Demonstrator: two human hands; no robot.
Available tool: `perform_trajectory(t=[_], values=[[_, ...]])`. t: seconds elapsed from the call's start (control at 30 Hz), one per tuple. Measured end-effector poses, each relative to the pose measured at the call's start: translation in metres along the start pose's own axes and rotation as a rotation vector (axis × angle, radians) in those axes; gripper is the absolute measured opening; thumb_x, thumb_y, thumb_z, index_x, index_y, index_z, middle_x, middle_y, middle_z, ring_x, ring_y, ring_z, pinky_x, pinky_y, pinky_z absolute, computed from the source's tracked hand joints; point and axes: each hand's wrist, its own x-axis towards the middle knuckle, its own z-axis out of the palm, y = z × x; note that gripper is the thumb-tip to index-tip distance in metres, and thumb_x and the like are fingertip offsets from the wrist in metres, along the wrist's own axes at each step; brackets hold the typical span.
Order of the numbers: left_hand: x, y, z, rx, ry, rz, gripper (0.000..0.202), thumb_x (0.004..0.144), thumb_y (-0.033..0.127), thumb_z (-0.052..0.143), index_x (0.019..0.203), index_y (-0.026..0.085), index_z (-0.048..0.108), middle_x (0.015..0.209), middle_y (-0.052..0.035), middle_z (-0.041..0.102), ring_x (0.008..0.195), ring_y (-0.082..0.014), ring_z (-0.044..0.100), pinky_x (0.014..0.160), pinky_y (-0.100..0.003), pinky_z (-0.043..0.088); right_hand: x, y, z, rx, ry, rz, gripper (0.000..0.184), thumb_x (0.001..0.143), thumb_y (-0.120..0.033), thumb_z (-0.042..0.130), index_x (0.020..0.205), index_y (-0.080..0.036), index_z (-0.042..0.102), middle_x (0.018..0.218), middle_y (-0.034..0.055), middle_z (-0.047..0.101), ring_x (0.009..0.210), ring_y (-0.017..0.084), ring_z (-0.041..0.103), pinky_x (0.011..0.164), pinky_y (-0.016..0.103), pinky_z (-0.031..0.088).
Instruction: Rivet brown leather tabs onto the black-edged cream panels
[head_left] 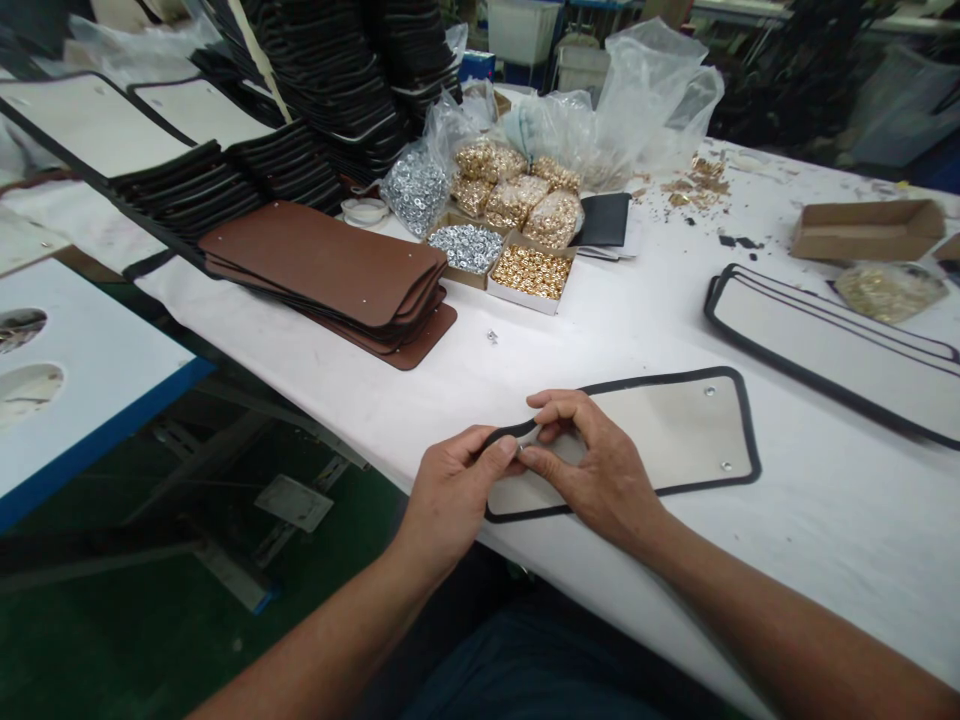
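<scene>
A flat cream panel with a black border [660,430] lies on the white-covered table near its front edge. My left hand [454,490] pinches the panel's near left corner, which is bent up. My right hand [592,465] is closed at the same corner, thumb and fingers meeting the left thumb around a small silvery fastener [520,450]. Two silver fasteners show at the panel's right end, an upper one [709,391] and a lower one [725,465]. The fingers partly hide the corner.
Brown panels [322,260] are stacked to the left, before tall black stacks [322,90]. Open boxes hold silver fasteners [466,246] and gold fasteners [531,272]. Bagged gold parts [517,195] stand behind. More bordered panels [840,350] and a cardboard box [868,230] lie right.
</scene>
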Motion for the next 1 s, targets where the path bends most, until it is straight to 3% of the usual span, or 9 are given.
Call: perform_trajectory(t=[0.07, 0.13, 0.3, 0.6, 0.77, 0.9, 1.0], values=[[-0.001, 0.0, 0.001, 0.049, 0.007, 0.028, 0.026, 0.094, 0.04, 0.065, 0.095, 0.017, 0.076, 0.091, -0.0038, 0.075, 0.092, -0.0233, 0.069, 0.089, -0.035, 0.056, 0.0, 0.002, 0.0, -0.001, -0.025, -0.012, 0.04, 0.087, -0.019, 0.076, 0.123, -0.026, 0.06, 0.111, 0.003, 0.065, 0.085, 0.016, 0.063, 0.085, 0.034, 0.054], [-0.002, 0.0, 0.003, 0.102, 0.041, 0.067, 0.025, 0.095, 0.039, 0.065, 0.099, 0.018, 0.077, 0.093, -0.0037, 0.077, 0.093, -0.0232, 0.07, 0.088, -0.033, 0.055, 0.0, 0.004, 0.001, 0.006, -0.066, -0.054, 0.042, 0.09, -0.017, 0.072, 0.128, -0.027, 0.061, 0.105, 0.0022, 0.061, 0.086, 0.016, 0.061, 0.084, 0.033, 0.053], [-0.007, -0.002, 0.012, 0.215, 0.2, 0.185, 0.014, 0.092, 0.029, 0.07, 0.097, 0.022, 0.08, 0.094, -0.0004, 0.079, 0.087, -0.0178, 0.071, 0.083, -0.026, 0.053, 0.0, 0.007, 0.001, -0.01, -0.09, -0.104, 0.013, 0.093, -0.018, 0.069, 0.103, -0.026, 0.071, 0.092, 0.0012, 0.059, 0.088, 0.017, 0.059, 0.077, 0.031, 0.049], [-0.009, -0.007, 0.014, 0.296, 0.259, 0.267, 0.009, 0.09, 0.022, 0.073, 0.093, 0.026, 0.08, 0.086, 0.0034, 0.077, 0.08, -0.0124, 0.07, 0.076, -0.02, 0.052, 0.001, 0.006, 0.002, -0.13, -0.071, -0.158, 0.008, 0.098, -0.021, 0.061, 0.095, -0.023, 0.068, 0.084, 0.0016, 0.061, 0.083, 0.018, 0.057, 0.074, 0.034, 0.045], [-0.007, -0.006, 0.015, 0.21, 0.214, 0.214, 0.014, 0.091, 0.027, 0.072, 0.102, 0.026, 0.08, 0.094, 0.0009, 0.076, 0.082, -0.0146, 0.071, 0.077, -0.023, 0.058, 0.006, 0.012, 0.003, -0.09, -0.071, -0.139, 0.008, 0.097, -0.02, 0.062, 0.093, -0.023, 0.068, 0.086, 0.0017, 0.062, 0.083, 0.017, 0.058, 0.075, 0.032, 0.046], [-0.008, 0.0, 0.013, 0.097, 0.136, 0.078, 0.028, 0.089, 0.032, 0.071, 0.116, 0.026, 0.076, 0.107, -0.002, 0.074, 0.084, -0.0178, 0.071, 0.072, -0.027, 0.063, 0.01, 0.014, -0.002, -0.06, -0.062, -0.055, 0.008, 0.092, -0.018, 0.068, 0.094, -0.025, 0.071, 0.087, -0.0004, 0.063, 0.079, 0.014, 0.059, 0.071, 0.027, 0.046], [-0.015, 0.008, 0.004, 0.177, 0.11, -0.019, 0.036, 0.085, 0.033, 0.072, 0.121, 0.025, 0.073, 0.11, -0.0029, 0.074, 0.084, -0.0204, 0.07, 0.065, -0.027, 0.061, 0.014, 0.01, -0.013, -0.093, -0.021, 0.007, 0.004, 0.09, -0.023, 0.071, 0.092, -0.026, 0.073, 0.089, -0.0012, 0.066, 0.075, 0.013, 0.06, 0.069, 0.026, 0.045]])
